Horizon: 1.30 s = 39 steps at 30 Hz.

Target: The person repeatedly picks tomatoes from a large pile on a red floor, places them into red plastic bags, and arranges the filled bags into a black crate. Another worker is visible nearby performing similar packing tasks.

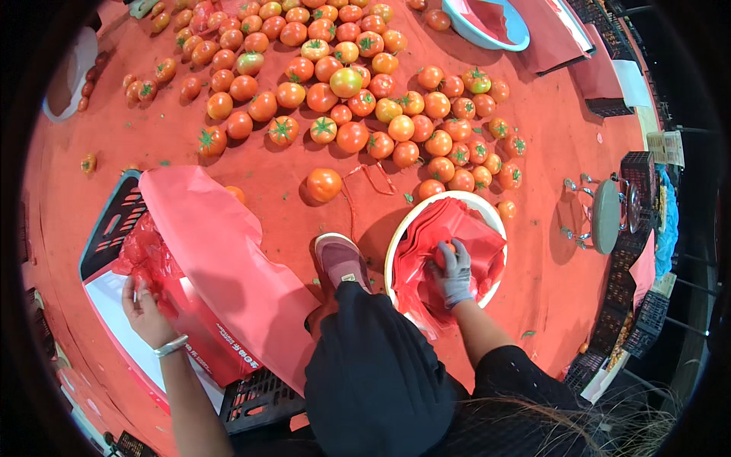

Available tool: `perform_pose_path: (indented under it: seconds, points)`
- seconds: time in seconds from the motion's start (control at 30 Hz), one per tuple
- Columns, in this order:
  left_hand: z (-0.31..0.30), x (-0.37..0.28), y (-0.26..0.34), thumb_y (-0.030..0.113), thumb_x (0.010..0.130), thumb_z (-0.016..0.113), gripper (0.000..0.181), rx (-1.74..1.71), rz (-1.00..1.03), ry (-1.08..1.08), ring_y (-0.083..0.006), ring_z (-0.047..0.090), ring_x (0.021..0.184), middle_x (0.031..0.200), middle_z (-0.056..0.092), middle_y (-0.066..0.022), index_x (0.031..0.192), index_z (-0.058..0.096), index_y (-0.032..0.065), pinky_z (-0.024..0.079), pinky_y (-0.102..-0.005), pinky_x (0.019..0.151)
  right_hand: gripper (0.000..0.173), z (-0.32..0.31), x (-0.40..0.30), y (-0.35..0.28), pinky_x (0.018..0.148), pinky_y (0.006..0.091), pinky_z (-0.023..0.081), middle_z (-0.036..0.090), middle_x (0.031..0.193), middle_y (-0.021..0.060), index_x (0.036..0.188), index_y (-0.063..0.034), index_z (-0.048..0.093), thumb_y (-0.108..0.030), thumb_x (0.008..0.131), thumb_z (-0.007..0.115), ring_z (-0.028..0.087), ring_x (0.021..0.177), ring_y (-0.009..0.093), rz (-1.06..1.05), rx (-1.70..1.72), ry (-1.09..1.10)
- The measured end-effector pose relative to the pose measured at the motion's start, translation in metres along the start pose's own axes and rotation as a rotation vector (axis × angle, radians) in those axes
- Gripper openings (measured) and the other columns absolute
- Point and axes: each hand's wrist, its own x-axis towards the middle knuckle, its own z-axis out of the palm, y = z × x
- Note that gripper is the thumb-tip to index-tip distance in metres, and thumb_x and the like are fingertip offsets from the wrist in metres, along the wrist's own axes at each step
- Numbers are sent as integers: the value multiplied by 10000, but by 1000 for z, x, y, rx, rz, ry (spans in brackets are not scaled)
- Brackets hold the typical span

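Observation:
My right hand (455, 274), in a grey glove, is inside a white-rimmed round basin (390, 257) lined with red plastic sheets (420, 231). Its fingers close over a small red tomato (440, 258), mostly covered by the hand. To the left, my bare left hand (143, 314) wears a silver bangle (171, 345). Its loosely curled fingers meet the lower edge of a crumpled, thin red plastic bag (145, 245); whether they pinch it is unclear. The bag lies in a black plastic crate (117, 220) lined with printed red-and-white card (214, 337), and a pink sheet (211, 240) drapes over its side.
Many tomatoes (351, 137) spread over the red floor covering (274, 211), one large tomato (324, 185) nearer me. A red string (349, 211) lies beside my shoe (341, 260). A blue basin (485, 35), a round stool (605, 217) and stacked black crates (622, 274) stand farther off.

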Motion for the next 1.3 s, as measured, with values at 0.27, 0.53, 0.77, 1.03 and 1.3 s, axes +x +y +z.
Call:
perform_pose_path:
  seconds: [0.27, 0.53, 0.77, 1.03, 1.3]
  points:
    - [52, -89, 114, -118, 829, 533, 258, -81, 355, -500, -163, 591, 879, 954, 603, -88, 1047, 602, 2, 492, -281, 816, 600, -115, 105, -178, 945, 420, 487, 612, 1180, 105, 1296, -79, 529, -558, 935, 528, 595, 1066, 263, 742, 1944, -744]
    - [66, -101, 157, 262, 929, 641, 525, -888, -730, -454, -183, 582, 1110, 1233, 577, -73, 1370, 423, 79, 495, -370, 946, 523, -74, 148, -347, 1036, 453, 405, 519, 1310, 200, 1315, 30, 477, -282, 913, 601, 508, 1213, 352, -703, 953, -957]
    - [-52, 9, 32, 127, 737, 818, 642, -265, -835, -741, -173, 633, 993, 1094, 625, -89, 1262, 456, 52, 520, -331, 903, 623, -84, 182, -359, 1002, 437, 432, 580, 1239, 211, 1274, 41, 535, -305, 798, 738, 560, 1147, 365, -950, 734, -994]
    - [-18, 65, -172, 372, 791, 736, 731, 1223, 237, 50, -351, 398, 1318, 1463, 396, -128, 1412, 383, 216, 379, -467, 1078, 353, 18, 195, -262, 945, 410, 483, 651, 1144, 170, 1157, -51, 646, -200, 844, 718, 598, 1104, 336, -516, 329, -378]
    - [3, 52, -135, 188, 739, 736, 943, 1121, 20, 0, -468, 310, 1344, 1449, 288, -327, 1519, 205, 205, 286, -522, 1119, 536, 93, 222, -223, 961, 472, 445, 503, 1294, 171, 1214, -212, 591, -281, 714, 770, 488, 1175, 391, -613, -287, -424]
